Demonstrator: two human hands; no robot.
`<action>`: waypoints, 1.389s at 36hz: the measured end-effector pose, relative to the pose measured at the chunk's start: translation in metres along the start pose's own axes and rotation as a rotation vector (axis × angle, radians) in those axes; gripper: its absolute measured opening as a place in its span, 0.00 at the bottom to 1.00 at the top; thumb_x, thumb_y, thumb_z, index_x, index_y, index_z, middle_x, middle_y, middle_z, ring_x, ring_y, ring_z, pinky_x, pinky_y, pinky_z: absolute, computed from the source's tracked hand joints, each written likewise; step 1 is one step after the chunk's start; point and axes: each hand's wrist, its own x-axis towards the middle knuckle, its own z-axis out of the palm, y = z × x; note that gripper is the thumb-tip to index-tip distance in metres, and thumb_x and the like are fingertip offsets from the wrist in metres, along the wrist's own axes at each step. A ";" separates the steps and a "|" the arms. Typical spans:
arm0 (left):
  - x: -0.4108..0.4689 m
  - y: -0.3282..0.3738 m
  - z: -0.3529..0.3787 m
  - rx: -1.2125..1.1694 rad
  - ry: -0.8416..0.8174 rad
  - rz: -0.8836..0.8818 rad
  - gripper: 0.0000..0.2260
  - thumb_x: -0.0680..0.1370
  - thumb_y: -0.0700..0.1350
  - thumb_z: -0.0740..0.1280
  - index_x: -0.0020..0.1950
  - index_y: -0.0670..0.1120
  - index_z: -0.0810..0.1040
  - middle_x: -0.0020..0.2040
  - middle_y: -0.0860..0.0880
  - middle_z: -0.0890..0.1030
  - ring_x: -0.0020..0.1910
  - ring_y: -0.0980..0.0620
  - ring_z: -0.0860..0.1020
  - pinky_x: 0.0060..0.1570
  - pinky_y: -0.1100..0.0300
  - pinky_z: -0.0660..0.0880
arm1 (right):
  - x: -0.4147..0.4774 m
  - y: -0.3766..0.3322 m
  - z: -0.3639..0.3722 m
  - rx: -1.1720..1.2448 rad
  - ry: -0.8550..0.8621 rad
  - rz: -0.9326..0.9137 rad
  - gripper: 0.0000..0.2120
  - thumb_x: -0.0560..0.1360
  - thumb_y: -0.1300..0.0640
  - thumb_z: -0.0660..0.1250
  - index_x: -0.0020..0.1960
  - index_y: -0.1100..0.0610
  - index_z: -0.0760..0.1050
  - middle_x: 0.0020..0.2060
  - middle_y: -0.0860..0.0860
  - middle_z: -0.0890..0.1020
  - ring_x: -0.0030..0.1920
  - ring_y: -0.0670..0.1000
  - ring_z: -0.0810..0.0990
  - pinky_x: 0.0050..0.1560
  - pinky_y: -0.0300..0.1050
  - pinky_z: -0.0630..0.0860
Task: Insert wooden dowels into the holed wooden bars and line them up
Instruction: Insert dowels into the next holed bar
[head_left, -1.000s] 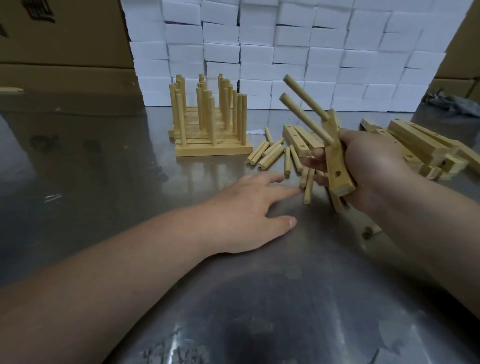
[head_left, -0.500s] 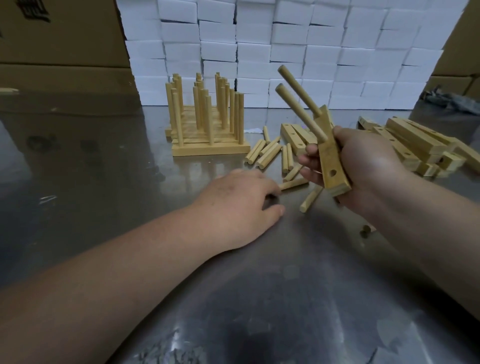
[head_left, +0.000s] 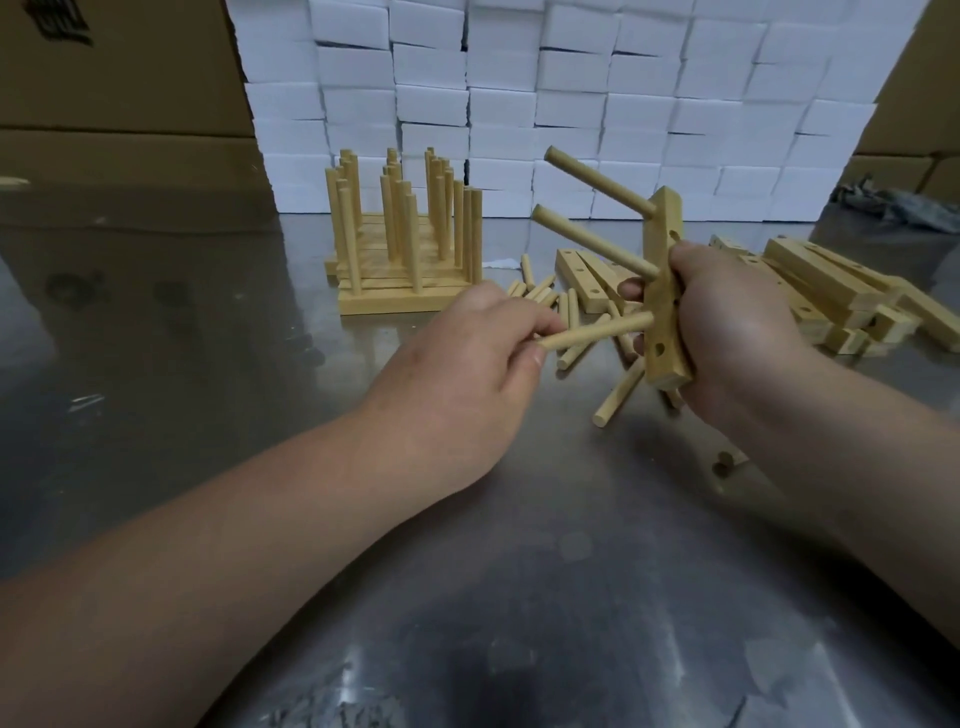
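1. Right of centre in the frame, the holed bar (head_left: 664, 312) is standing nearly upright, lifted off the metal table (head_left: 519, 571). Its drilled face is turning toward the frame's left, probably so that dowels can be pushed in sideways.
2. Two seated dowels (head_left: 592, 241) are sticking out of its upper holes toward the upper left. A third dowel (head_left: 602, 331) is meeting the next hole down; how deep its tip is sitting cannot be told. One lower hole is showing empty.
3. The left hand (head_left: 467, 374) is pinching the third dowel's free end between thumb and curled fingers, apparently aiming it along the hole's axis.
4. The right hand (head_left: 727, 322) is clamping round the bar's middle, thumb over the near edge, seemingly bracing it against the push.
5. Loose dowels (head_left: 545, 301) are lying just behind the hands. Finished bars (head_left: 405, 249) are standing lined up at upper centre, and spare bars (head_left: 831, 291) are piling up at the right. White boxes (head_left: 571, 104) are stacked behind.
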 end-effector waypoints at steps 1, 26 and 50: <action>0.000 0.001 0.001 -0.004 -0.015 0.012 0.11 0.78 0.44 0.59 0.57 0.53 0.77 0.43 0.58 0.69 0.43 0.62 0.68 0.39 0.71 0.64 | 0.000 0.001 -0.001 0.005 -0.008 -0.013 0.10 0.81 0.54 0.53 0.49 0.55 0.73 0.23 0.48 0.79 0.21 0.45 0.73 0.28 0.39 0.72; -0.005 0.001 -0.001 -0.152 -0.065 0.039 0.08 0.77 0.47 0.61 0.50 0.55 0.79 0.36 0.58 0.74 0.38 0.61 0.70 0.34 0.68 0.66 | -0.003 0.006 -0.003 -0.074 -0.060 -0.184 0.12 0.81 0.54 0.53 0.45 0.52 0.73 0.30 0.48 0.79 0.23 0.45 0.73 0.24 0.34 0.70; -0.007 0.003 -0.003 -0.148 -0.063 0.044 0.07 0.77 0.48 0.64 0.40 0.56 0.78 0.33 0.56 0.73 0.32 0.60 0.70 0.30 0.67 0.64 | -0.021 0.006 0.004 -0.035 -0.186 -0.280 0.13 0.82 0.54 0.51 0.47 0.50 0.73 0.29 0.49 0.76 0.25 0.47 0.70 0.26 0.38 0.68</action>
